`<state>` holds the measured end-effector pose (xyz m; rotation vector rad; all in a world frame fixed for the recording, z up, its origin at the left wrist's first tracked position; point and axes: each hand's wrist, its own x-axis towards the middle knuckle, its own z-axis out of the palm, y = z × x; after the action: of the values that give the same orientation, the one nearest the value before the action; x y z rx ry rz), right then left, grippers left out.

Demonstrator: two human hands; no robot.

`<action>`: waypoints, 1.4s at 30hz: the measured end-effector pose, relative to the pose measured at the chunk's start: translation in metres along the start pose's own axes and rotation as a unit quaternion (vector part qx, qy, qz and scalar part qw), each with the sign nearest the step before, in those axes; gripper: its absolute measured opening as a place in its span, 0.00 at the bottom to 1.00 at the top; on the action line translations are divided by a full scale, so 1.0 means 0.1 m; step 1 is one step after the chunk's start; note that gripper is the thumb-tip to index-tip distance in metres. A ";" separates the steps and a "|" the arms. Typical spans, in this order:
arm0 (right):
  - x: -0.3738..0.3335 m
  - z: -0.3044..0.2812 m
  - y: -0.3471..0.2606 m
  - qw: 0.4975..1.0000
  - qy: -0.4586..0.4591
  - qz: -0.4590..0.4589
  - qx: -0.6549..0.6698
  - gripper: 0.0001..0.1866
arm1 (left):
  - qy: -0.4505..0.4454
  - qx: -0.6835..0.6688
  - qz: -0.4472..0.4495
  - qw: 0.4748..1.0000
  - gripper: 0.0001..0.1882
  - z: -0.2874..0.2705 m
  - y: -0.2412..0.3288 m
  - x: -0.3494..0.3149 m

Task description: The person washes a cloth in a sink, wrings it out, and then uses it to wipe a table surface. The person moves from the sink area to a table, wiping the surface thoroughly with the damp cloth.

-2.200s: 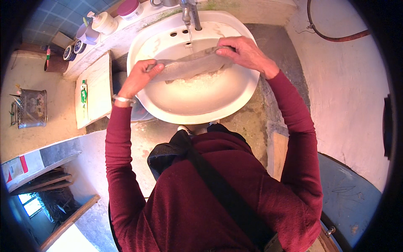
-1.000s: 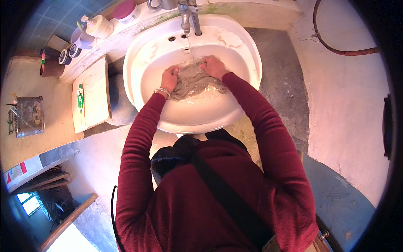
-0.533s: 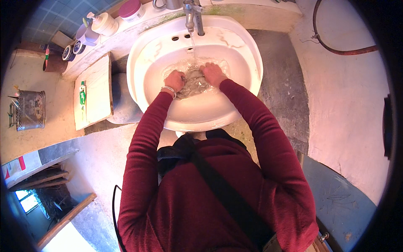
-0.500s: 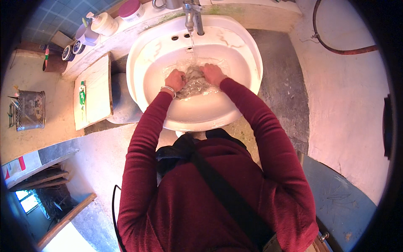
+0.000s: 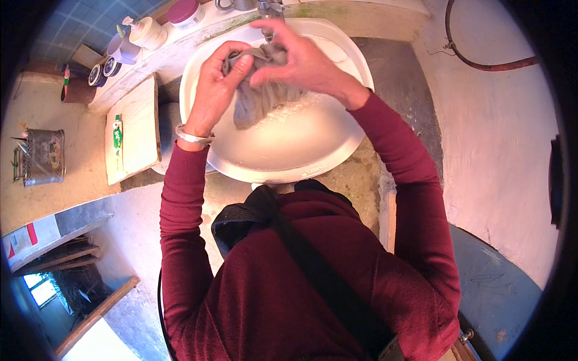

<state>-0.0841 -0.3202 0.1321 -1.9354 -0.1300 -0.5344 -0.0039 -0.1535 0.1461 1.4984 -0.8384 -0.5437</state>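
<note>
Left hand point(image 5: 212, 90) pinches the bunched grey cloth point(image 5: 257, 102) above the sink point(image 5: 283, 147); right hand point(image 5: 307, 63), blurred, is spread over the sink. Gathering the cloth to squeeze seems the step, calling for the right to close

No words or numbers can be read with certainty. Small pale marks resembling lettering, too fine to be made out, are borne by the green-and-white tube point(image 5: 117, 133) on the light board point(image 5: 137, 132), and faint, blurred print is carried by the maroon-lidded tub point(image 5: 185, 14).
</note>
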 end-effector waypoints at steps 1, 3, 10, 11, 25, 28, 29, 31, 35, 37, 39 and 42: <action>-0.01 0.09 0.04 0.999 -0.034 -0.013 -0.031 0.22 | -0.009 -0.006 -0.008 1.000 0.17 0.03 0.00 -0.03; -0.14 0.24 0.26 0.995 -0.070 0.013 -0.074 0.23 | -0.035 -0.020 -0.026 0.999 0.23 0.08 -0.10 -0.06; -0.84 0.52 1.26 0.976 -0.076 0.177 -0.103 0.14 | 0.073 -0.095 -0.313 0.942 0.38 0.18 -0.85 -0.39; -0.82 0.49 1.09 0.975 -0.076 0.197 -0.068 0.14 | 0.108 -0.239 -0.398 0.879 0.38 0.19 -0.91 -0.46; -0.59 0.48 -0.53 0.970 -0.110 -0.004 0.216 0.11 | 0.004 -0.246 -0.147 0.958 0.22 0.15 -1.36 -0.98; -0.30 0.50 -0.06 0.957 -0.006 0.110 0.270 0.09 | -0.021 -0.578 -0.342 0.741 0.24 -0.13 -1.78 -0.88; -0.24 0.52 0.18 0.954 0.066 0.138 0.258 0.13 | -0.024 -0.559 -0.345 0.754 0.26 -0.11 -1.61 -0.84; -0.29 0.56 0.77 0.927 0.009 0.281 0.248 0.15 | -0.022 -0.521 -0.348 0.779 0.29 -0.01 -1.16 -0.83; -0.58 0.76 1.75 0.905 -0.115 0.409 0.028 0.15 | 0.026 -0.538 -0.373 0.756 0.30 -0.06 -1.00 -0.89; -0.69 0.86 1.99 0.918 -0.124 0.333 -0.176 0.16 | 0.056 -0.536 -0.370 0.756 0.29 -0.08 -1.05 -0.99; -0.99 0.95 2.86 0.918 -0.132 0.203 -0.315 0.15 | 0.051 -0.535 -0.380 0.753 0.29 -0.01 -1.07 -0.95; -0.84 1.26 2.44 0.910 -0.103 0.198 -0.350 0.13 | 0.115 -0.537 -0.372 0.749 0.27 -0.13 -1.08 -1.06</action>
<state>-0.0402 -0.2975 -0.1510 -2.6267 0.3670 -0.0925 -0.0405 -0.0675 0.0258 0.6884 0.3631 -1.1479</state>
